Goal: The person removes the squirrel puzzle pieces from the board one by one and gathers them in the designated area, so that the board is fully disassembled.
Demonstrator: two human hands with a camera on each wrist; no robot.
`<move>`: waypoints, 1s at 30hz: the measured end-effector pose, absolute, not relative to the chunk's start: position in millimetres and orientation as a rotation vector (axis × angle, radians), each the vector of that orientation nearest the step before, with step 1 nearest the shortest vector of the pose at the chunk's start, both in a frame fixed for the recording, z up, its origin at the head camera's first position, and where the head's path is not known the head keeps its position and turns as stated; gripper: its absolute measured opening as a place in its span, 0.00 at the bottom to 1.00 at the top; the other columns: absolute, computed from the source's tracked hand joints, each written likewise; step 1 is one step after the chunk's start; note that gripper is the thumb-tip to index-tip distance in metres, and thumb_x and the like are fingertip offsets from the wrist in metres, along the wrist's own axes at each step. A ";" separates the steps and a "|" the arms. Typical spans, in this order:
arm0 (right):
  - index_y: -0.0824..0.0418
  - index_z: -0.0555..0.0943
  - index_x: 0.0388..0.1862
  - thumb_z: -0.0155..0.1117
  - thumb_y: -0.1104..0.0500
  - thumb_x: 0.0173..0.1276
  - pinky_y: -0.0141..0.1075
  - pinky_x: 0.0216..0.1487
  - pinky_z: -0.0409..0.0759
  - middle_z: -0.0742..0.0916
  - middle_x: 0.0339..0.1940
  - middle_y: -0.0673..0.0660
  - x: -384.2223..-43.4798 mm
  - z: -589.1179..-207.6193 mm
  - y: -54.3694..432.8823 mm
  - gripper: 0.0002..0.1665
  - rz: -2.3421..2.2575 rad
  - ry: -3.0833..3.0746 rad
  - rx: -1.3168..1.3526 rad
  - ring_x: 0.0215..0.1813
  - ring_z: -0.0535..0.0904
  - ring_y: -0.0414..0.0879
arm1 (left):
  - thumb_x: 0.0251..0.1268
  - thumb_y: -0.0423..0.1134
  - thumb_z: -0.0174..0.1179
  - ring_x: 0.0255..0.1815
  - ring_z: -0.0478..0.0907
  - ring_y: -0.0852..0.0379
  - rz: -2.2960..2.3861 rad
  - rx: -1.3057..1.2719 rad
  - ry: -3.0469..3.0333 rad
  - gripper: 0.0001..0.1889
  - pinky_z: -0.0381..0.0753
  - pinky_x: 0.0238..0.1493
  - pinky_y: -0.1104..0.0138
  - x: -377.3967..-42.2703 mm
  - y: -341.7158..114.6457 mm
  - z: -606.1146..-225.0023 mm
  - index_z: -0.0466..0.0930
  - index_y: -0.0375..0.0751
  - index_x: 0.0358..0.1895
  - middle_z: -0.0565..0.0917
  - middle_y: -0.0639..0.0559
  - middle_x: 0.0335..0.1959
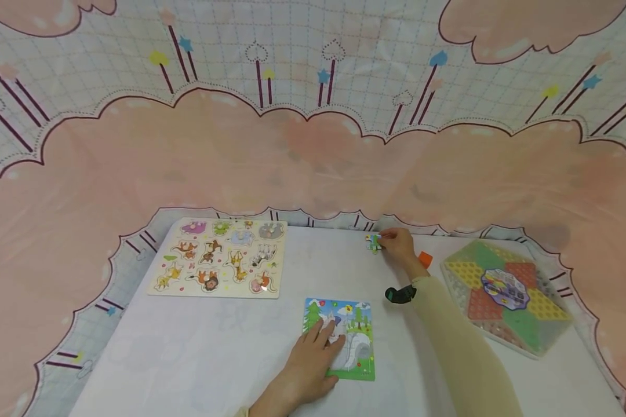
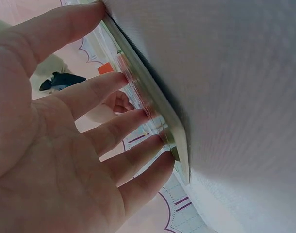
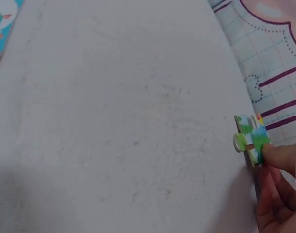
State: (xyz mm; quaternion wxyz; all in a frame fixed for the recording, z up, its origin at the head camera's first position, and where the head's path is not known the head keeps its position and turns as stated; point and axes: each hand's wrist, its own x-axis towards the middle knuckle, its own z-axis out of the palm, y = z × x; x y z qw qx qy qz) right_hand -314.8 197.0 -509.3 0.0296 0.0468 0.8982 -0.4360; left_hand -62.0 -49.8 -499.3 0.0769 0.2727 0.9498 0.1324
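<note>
A square jigsaw puzzle (image 1: 364, 347) with a grey animal, trees and a green border lies near the front of the table. My left hand (image 1: 310, 362) rests on it, fingers spread; in the left wrist view the fingertips touch the puzzle's face beside its pale edge. Farther off, at the back edge of the table, my right hand (image 1: 399, 248) pinches a jigsaw piece (image 3: 254, 138) between thumb and fingers. That piece is green, blue and white, with a rounded tab. Whether it is one piece or two joined, I cannot tell.
An animal peg puzzle board (image 1: 221, 255) lies at the back left of the white table (image 1: 188, 347). To the right is a clear-covered star-pattern board game (image 1: 506, 295). A small orange object (image 1: 425, 259) sits beside the right wrist, which wears a dark band (image 1: 400, 295).
</note>
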 end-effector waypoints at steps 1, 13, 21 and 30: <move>0.72 0.83 0.50 0.63 0.64 0.68 0.38 0.44 0.76 0.85 0.46 0.68 -315.8 -508.4 196.5 0.15 -1.330 2.777 0.140 0.47 0.78 0.56 | 0.55 0.51 0.70 0.73 0.59 0.38 0.403 0.813 2.843 0.35 0.68 0.65 0.48 -61.8 -49.8 -499.4 0.73 0.46 0.68 0.65 0.41 0.73; 0.75 0.83 0.48 0.65 0.65 0.65 0.46 0.52 0.77 0.84 0.50 0.70 -321.1 -505.9 192.3 0.16 -1.309 2.772 0.190 0.51 0.77 0.59 | 0.56 0.51 0.70 0.74 0.58 0.40 0.383 0.799 2.846 0.35 0.68 0.65 0.48 -61.8 -49.0 -499.9 0.73 0.47 0.68 0.65 0.43 0.73; 0.71 0.82 0.50 0.64 0.61 0.67 0.44 0.50 0.76 0.83 0.50 0.67 -319.7 -510.2 191.7 0.17 -1.319 2.711 0.270 0.50 0.76 0.57 | 0.55 0.52 0.70 0.74 0.58 0.40 0.367 0.813 2.846 0.36 0.67 0.65 0.49 -61.9 -49.2 -500.0 0.73 0.47 0.69 0.65 0.43 0.73; 0.71 0.80 0.55 0.75 0.57 0.58 0.47 0.57 0.74 0.82 0.51 0.68 -314.1 -507.0 195.1 0.29 -1.347 2.642 0.124 0.52 0.75 0.58 | 0.55 0.51 0.70 0.74 0.58 0.39 0.375 0.829 2.850 0.36 0.68 0.64 0.49 -61.5 -49.1 -499.4 0.73 0.46 0.68 0.65 0.42 0.73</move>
